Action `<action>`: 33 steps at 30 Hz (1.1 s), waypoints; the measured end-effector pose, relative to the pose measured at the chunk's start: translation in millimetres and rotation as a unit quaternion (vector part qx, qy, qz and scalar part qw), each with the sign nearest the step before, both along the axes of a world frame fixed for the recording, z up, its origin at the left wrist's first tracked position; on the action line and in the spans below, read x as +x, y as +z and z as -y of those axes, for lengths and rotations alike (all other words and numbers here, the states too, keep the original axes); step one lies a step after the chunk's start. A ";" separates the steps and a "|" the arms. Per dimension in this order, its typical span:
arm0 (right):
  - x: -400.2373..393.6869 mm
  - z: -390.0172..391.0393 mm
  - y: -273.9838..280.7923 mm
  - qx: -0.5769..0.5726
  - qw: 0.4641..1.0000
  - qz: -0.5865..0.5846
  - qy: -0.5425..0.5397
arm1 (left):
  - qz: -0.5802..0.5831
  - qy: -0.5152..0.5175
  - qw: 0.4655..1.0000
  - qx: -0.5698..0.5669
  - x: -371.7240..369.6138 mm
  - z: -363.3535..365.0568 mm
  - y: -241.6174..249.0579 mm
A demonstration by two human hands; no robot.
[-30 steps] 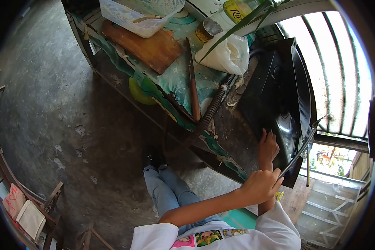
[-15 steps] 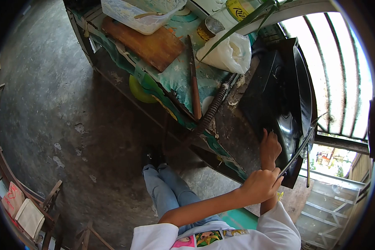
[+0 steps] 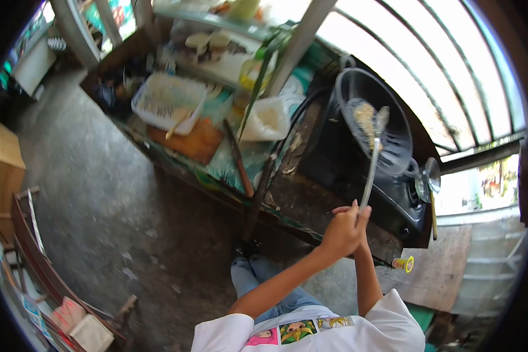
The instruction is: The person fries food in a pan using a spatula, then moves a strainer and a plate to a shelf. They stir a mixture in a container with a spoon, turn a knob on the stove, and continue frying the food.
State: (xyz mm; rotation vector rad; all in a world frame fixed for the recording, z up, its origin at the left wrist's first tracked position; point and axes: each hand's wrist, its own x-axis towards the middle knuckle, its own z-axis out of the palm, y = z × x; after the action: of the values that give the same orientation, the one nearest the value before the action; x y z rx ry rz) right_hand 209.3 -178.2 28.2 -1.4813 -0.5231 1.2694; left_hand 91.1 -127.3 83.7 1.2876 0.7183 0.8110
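My left hand is closed around the handle of a long metal spatula. The spatula's head lies over pale, crumbly food in a dark wok; whether it touches the food is blurred. Under the wok is a black gas stove. Behind my left hand, my right hand is mostly covered. A few fingertips show near the handle, but its grip is hidden.
Left of the stove are a white bag, a knife, a wooden board and a plastic tub. Another long-handled utensil stands at the stove's right end. A yellow-rimmed cup sits near the front corner.
The view has swung, bringing the wok's inside into sight. The spatula's head has moved from beside the stove to over the food. My right hand has drawn back from the stove front.
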 end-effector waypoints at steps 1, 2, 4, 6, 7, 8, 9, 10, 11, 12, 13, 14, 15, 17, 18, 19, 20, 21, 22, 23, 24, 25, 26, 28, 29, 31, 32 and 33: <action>9.2 8.3 -0.8 0.014 0.999 0.048 0.006 | -0.012 -0.003 1.000 -0.022 3.9 -2.7 7.6; -20.8 -3.1 39.2 -0.014 0.988 -0.030 -0.149 | -0.024 -0.005 0.999 -0.043 8.9 -4.4 14.5; -35.8 -12.0 98.6 -0.037 0.971 -0.117 -0.205 | -0.016 0.010 1.000 -0.016 21.0 -3.8 20.0; -21.0 -6.6 120.1 -0.037 0.985 -0.094 -0.140 | -0.004 0.024 1.000 0.001 31.7 -0.9 34.4; -12.9 -2.1 127.2 -0.054 0.995 -0.060 -0.063 | 0.002 0.012 1.000 -0.028 34.7 -0.9 40.8; -8.5 0.2 134.1 -0.046 0.994 -0.067 -0.074 | 0.005 0.002 0.998 -0.060 36.4 0.6 47.5; -5.0 -0.7 140.2 -0.035 0.996 -0.050 -0.063 | 0.010 -0.005 0.998 -0.069 40.4 3.6 54.1; -0.2 0.1 142.4 -0.024 0.998 -0.032 -0.050 | 0.004 -0.010 0.998 -0.063 46.6 7.1 58.8; 7.5 1.9 140.2 0.012 0.998 -0.042 -0.033 | -0.005 -0.007 0.998 -0.064 50.8 9.5 63.5; 11.3 5.0 138.9 0.017 0.998 -0.050 -0.039 | -0.015 -0.003 0.998 -0.066 54.8 11.8 67.3; 14.5 5.6 138.9 0.021 0.998 -0.019 -0.049 | -0.022 -0.006 0.997 -0.079 59.4 16.0 71.2; 19.0 5.0 141.7 0.025 0.998 0.013 -0.058 | -0.028 -0.010 0.997 -0.075 64.5 17.0 71.6; 27.9 4.5 136.5 0.027 0.998 0.008 -0.062 | -0.037 -0.025 0.996 -0.079 69.6 18.1 69.9; 46.3 5.2 121.7 0.064 0.993 0.076 -0.065 | -0.051 -0.040 0.994 -0.086 76.8 22.2 63.5; 58.4 4.3 122.4 0.069 0.993 0.075 -0.066 | -0.051 -0.070 0.992 -0.086 82.1 18.7 59.0; 70.3 6.5 123.1 0.062 0.993 0.079 -0.058 | -0.051 -0.101 0.990 -0.089 86.4 16.2 54.4; 82.5 10.5 123.9 0.051 0.994 0.084 -0.049 | -0.051 -0.102 0.989 -0.090 88.8 15.5 50.6; 96.2 11.2 126.2 0.051 0.994 0.085 -0.050 | -0.041 -0.135 0.983 -0.121 89.6 13.0 47.4; 108.6 11.4 129.5 0.021 0.987 0.149 -0.063 | -0.032 -0.167 0.973 -0.153 87.2 10.8 43.5; 119.4 11.3 134.2 -0.010 0.974 0.212 -0.077 | -0.043 -0.168 0.967 -0.188 82.5 7.9 39.1; 129.7 12.1 148.1 -0.013 0.968 0.237 -0.080 | -0.047 -0.170 0.966 -0.188 76.1 4.7 33.0; 136.9 11.3 163.8 -0.038 0.946 0.314 -0.074 | -0.074 -0.139 0.970 -0.183 68.1 1.6 25.2; 144.5 8.1 174.1 -0.062 0.916 0.390 -0.067 | -0.100 -0.107 0.973 -0.177 59.8 -2.9 16.5; 163.7 1.1 169.1 -0.076 0.859 0.503 -0.054 | -0.151 -0.039 0.971 -0.183 38.5 -13.2 -8.5; 171.4 -2.0 167.6 -0.090 0.786 0.610 -0.038 | -0.167 -0.004 0.967 -0.192 26.9 -17.2 -21.3; 176.8 -9.1 175.0 -0.112 0.798 0.592 -0.033 | -0.185 0.028 0.962 -0.200 7.0 -25.5 -48.7; 177.4 -11.1 176.4 -0.132 0.809 0.572 -0.028 | -0.199 0.057 0.955 -0.213 -2.5 -32.0 -62.1; 177.1 -10.1 169.1 -0.137 0.812 0.566 -0.032 | -0.216 0.085 0.946 -0.227 -13.2 -34.2 -67.4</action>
State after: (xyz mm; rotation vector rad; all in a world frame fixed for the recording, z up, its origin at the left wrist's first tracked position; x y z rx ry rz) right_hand 386.4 -168.0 197.3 -2.4246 -1.0588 0.2568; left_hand 77.9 -93.1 16.3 0.9936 1.3006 0.4542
